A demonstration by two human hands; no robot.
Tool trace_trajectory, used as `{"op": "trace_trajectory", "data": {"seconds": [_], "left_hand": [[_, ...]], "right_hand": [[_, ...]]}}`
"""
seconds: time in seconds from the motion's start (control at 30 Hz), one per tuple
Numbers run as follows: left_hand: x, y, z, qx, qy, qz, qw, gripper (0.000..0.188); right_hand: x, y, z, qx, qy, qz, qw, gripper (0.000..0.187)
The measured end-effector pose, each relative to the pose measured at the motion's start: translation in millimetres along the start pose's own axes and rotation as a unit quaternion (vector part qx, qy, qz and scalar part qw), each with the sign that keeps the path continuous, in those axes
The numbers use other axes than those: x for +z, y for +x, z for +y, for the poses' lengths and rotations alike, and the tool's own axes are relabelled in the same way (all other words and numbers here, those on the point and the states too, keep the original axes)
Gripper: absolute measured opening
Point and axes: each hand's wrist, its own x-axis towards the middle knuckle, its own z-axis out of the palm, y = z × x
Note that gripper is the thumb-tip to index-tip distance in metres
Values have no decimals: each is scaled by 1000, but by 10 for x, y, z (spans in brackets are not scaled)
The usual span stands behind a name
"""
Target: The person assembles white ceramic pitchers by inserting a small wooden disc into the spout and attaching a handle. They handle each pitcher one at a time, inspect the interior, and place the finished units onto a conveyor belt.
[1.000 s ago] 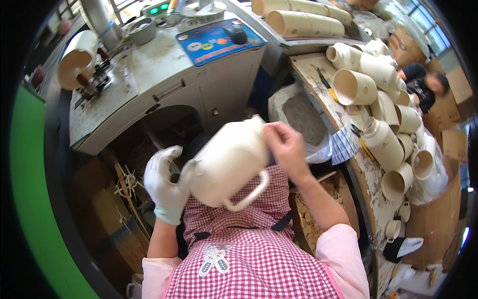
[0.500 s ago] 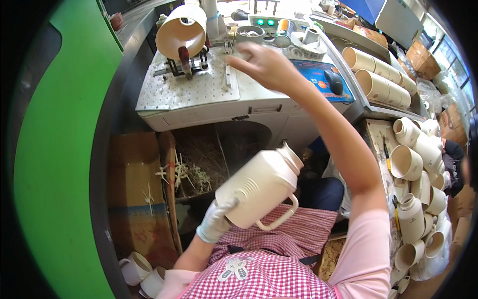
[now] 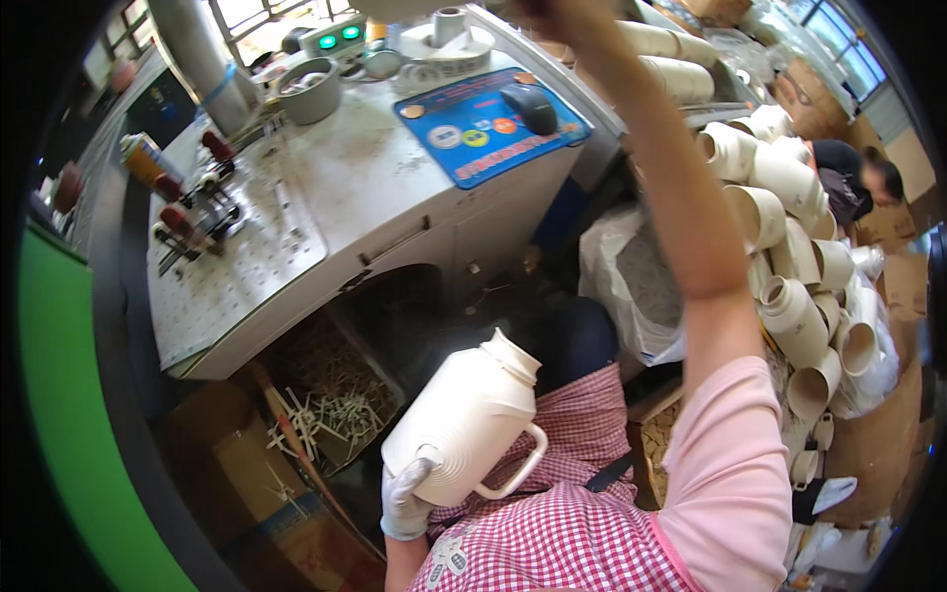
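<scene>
My gloved left hand (image 3: 405,501) grips the lower end of a cream plastic jug (image 3: 464,424). The jug lies tilted above my lap, its open neck pointing up and away to the right, its loop handle on the near side. My bare right hand (image 3: 543,12) is blurred and partly cut off at the top edge, the arm stretched far forward. Beside it, a pale cylinder (image 3: 400,8) shows only as a strip in mid-air, apparently in that hand; the fingers are hidden. On the perforated plate (image 3: 281,222), the clamp fixture (image 3: 202,212) with dark red handles bears no workpiece.
A grey bowl (image 3: 310,94), a blue mat (image 3: 483,123) and a black mouse (image 3: 530,107) sit on the bench. Cream cylinders (image 3: 676,81) lie in a tray; several jug bodies (image 3: 794,321) crowd the right. A plastic bag (image 3: 626,281) hangs below. Another person (image 3: 848,183) is farther right.
The cylinder has left the clamp fixture and shows at the top edge. My right arm has reached farther up and forward. The view has turned right; the left hand still holds the jug.
</scene>
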Motion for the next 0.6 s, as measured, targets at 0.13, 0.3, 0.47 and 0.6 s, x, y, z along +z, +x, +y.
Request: {"op": "trace_trajectory", "data": {"seconds": [0.13,0.3,0.47,0.6], "left_hand": [[92,186,51,20,39,-21,999,72],[311,354,47,21,66,-8,998,72],[390,379,28,25,80,-4,997,70],[353,393,10,40,132,47,989,70]], "right_hand": [[-2004,-572,26,116,-124,97,981,25],[-2423,-661,405,156,-253,203,933,24],[-2555,-531,631,55,-492,237,836,35],[-2740,-300,1002,-24,-604,313,733,34]]}}
